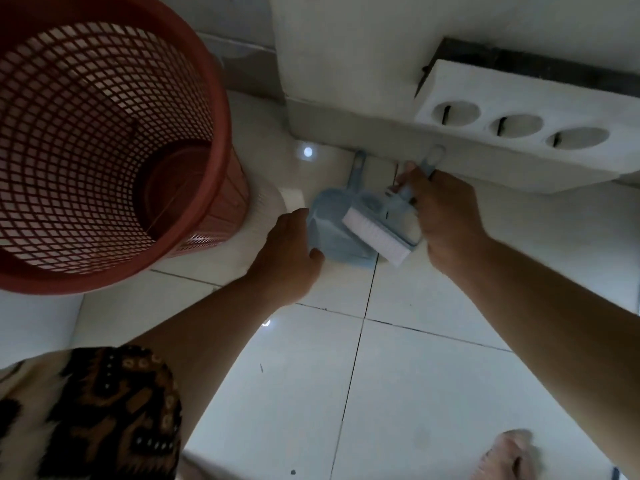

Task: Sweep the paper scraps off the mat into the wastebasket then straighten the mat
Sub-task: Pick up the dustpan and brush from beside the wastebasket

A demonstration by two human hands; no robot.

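Observation:
A red mesh wastebasket (104, 133) stands on the floor at the upper left; its inside looks bare. A blue dustpan (332, 216) lies on the white tiles by the wall, handle pointing away from me. My right hand (446, 216) is shut on the handle of a blue hand brush (377, 233) with white bristles, held over the pan's right side. My left hand (287, 258) is at the pan's left edge, fingers spread and touching it. No mat or paper scraps are in view.
A white foam block (519, 129) with three round holes leans at the wall base on the right. A white wall corner (311, 98) rises behind the pan. My patterned garment (90, 414) is at the lower left, and my foot (509, 455) at the lower right.

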